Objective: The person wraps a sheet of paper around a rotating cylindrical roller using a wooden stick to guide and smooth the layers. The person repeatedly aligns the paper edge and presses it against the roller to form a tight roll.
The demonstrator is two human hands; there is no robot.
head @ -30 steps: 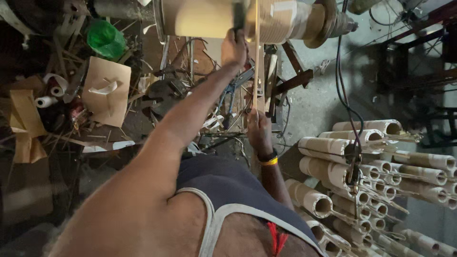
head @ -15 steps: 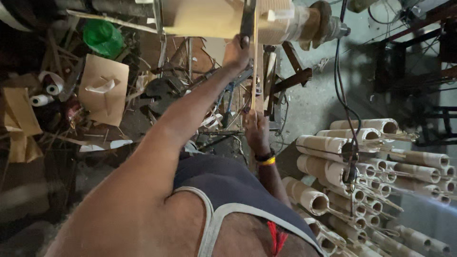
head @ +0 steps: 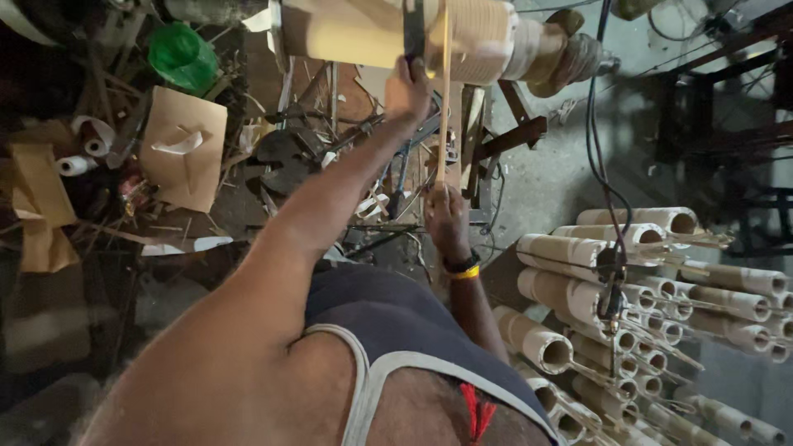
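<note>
A wide tan cardboard roll (head: 355, 33) lies across a spindle at the top of the view. My left hand (head: 409, 87) reaches up to it and grips a dark narrow tool (head: 413, 25) pressed against the roll's face. A thin tan strip (head: 443, 107) runs straight down from the roll to my right hand (head: 446, 219), which pinches its lower end. A black and yellow band sits on my right wrist (head: 462, 268). My bare shoulder and dark vest fill the bottom of the view.
Several cardboard tubes (head: 578, 281) are stacked at the right. Black cables (head: 596, 132) hang down over them. A green roll (head: 182, 56), a brown paper bag (head: 183, 149), small paper rolls (head: 78, 163) and scrap clutter the floor at the left.
The view has tipped a little, so the roll sits lower in the picture. Both hands keep their hold, the left on the tool and the right on the strip.
</note>
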